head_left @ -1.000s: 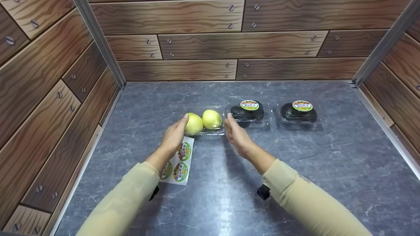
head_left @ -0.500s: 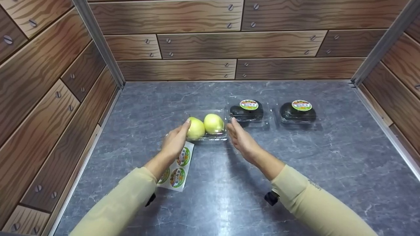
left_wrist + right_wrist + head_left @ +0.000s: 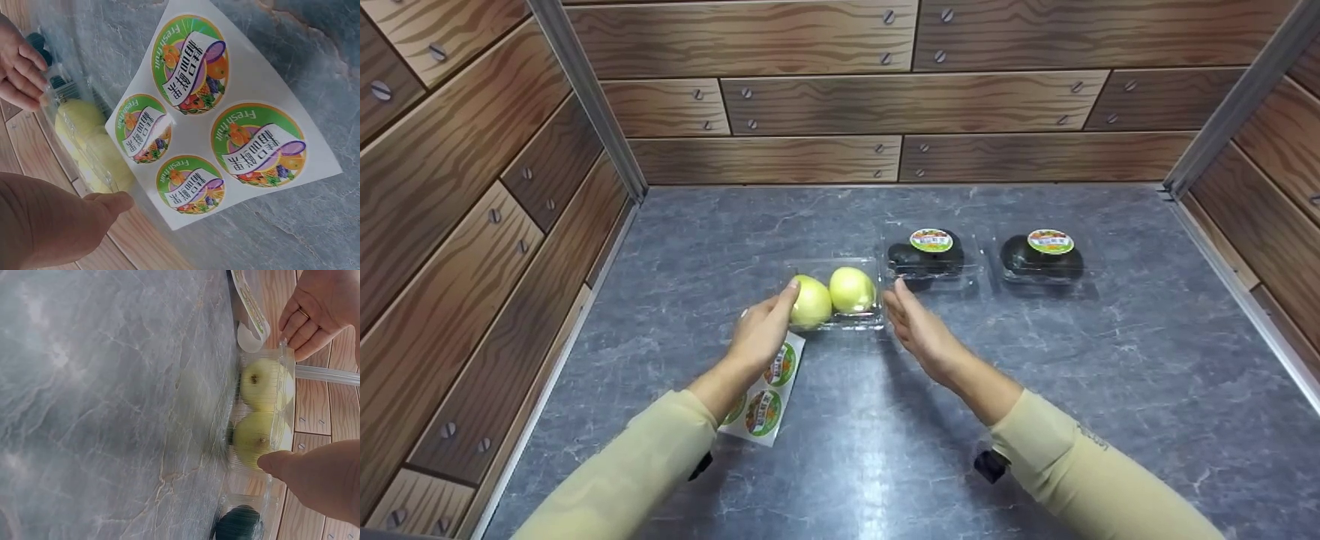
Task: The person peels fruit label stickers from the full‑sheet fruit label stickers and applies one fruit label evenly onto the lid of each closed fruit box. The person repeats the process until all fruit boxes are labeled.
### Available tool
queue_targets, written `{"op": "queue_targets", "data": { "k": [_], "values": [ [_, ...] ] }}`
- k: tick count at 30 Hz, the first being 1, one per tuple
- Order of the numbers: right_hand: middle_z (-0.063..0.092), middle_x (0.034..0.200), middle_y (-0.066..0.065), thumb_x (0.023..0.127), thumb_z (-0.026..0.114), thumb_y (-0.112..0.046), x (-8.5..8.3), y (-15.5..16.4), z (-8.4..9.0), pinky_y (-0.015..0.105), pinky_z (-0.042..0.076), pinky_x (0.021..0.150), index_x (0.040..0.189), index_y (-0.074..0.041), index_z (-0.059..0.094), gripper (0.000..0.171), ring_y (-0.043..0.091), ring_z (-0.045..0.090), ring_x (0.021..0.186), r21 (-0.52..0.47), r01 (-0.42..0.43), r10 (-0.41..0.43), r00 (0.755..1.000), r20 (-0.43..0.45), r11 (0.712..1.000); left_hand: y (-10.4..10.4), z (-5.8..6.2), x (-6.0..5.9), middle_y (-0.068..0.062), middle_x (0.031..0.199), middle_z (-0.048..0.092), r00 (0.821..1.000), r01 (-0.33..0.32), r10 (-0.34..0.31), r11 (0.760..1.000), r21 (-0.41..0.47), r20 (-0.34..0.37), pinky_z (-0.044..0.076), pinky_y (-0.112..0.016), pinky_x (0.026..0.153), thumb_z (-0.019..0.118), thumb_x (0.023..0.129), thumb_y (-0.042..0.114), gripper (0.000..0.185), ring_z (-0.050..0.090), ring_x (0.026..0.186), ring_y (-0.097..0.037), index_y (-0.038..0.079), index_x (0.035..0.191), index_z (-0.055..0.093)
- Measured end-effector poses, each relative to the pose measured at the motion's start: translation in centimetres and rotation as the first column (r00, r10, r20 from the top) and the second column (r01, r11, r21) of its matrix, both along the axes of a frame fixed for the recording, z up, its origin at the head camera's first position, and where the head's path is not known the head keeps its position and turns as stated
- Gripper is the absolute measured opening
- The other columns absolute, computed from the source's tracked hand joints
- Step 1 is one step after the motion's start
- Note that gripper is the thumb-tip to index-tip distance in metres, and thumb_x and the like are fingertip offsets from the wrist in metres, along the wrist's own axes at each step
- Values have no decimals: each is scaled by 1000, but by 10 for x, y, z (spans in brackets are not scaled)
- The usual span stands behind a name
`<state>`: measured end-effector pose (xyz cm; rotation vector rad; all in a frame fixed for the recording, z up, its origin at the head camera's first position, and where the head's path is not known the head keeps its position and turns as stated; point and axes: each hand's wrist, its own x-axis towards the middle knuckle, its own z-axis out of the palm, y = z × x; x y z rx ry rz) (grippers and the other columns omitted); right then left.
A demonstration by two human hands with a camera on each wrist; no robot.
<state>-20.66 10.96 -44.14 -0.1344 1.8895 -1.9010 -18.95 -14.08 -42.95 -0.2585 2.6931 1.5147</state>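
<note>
Two yellow-green apples lie in a clear plastic clamshell box on the table. My left hand is at the box's left end, thumb beside the nearer apple, fingers mostly hidden behind. At the right end, my right hand stands on edge with straight fingers close to the plastic. The right wrist view shows the box between the two hands. Under the left wrist lies a white sticker sheet with several round "Fresh fruit" labels; its edge by the box curls up in the right wrist view.
Behind the right hand stands a clear box with dark fruit and a round label on its lid. A second labelled box of dark fruit is farther right. Wood-patterned panels wall the grey marbled table at back and sides.
The apple box has slid toward me and slightly right, with both hands moving along. The sticker sheet has also shifted a little toward me. Both dark-fruit boxes stay in place.
</note>
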Motion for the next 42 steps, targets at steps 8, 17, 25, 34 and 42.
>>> {"op": "queue_targets", "data": {
  "k": [8,17,25,34,42],
  "values": [
    [8,174,24,114,16,-54,14,8,0,54,6,129,166,7,12,80,40,8,161,22,-10,10,1000,-9,1000,3,0,7,-14,136,70,1000,1,-1,999,-44,9,43,-52,115,37,106,66,75,61,133,-36,7,134,73],
    [9,174,25,114,17,-55,29,15,2,52,7,130,166,6,12,80,39,9,161,32,-29,29,1000,1,999,5,1,16,-14,133,72,1000,-12,12,999,-35,3,45,-52,113,39,106,68,75,63,130,-36,7,132,75],
    [9,173,26,114,16,-56,38,24,4,57,6,129,166,6,13,81,42,10,160,64,-40,40,999,1,997,10,2,20,-11,117,78,1000,-16,15,998,-67,-5,51,-50,102,39,105,69,74,70,113,-31,10,118,82],
    [10,173,25,114,16,-54,47,39,4,57,8,128,166,6,14,79,42,12,160,88,-27,28,1000,-7,996,16,4,27,-5,93,73,1000,-1,0,996,-94,-11,51,-45,84,40,104,71,73,64,89,-26,13,98,84],
    [11,173,25,114,15,-53,39,45,3,59,9,128,165,8,14,79,40,12,160,138,17,-9,998,-63,990,18,0,25,-7,118,78,998,-33,31,998,-47,-48,51,-49,103,42,104,71,71,69,117,-31,15,125,80]
  ]
}}
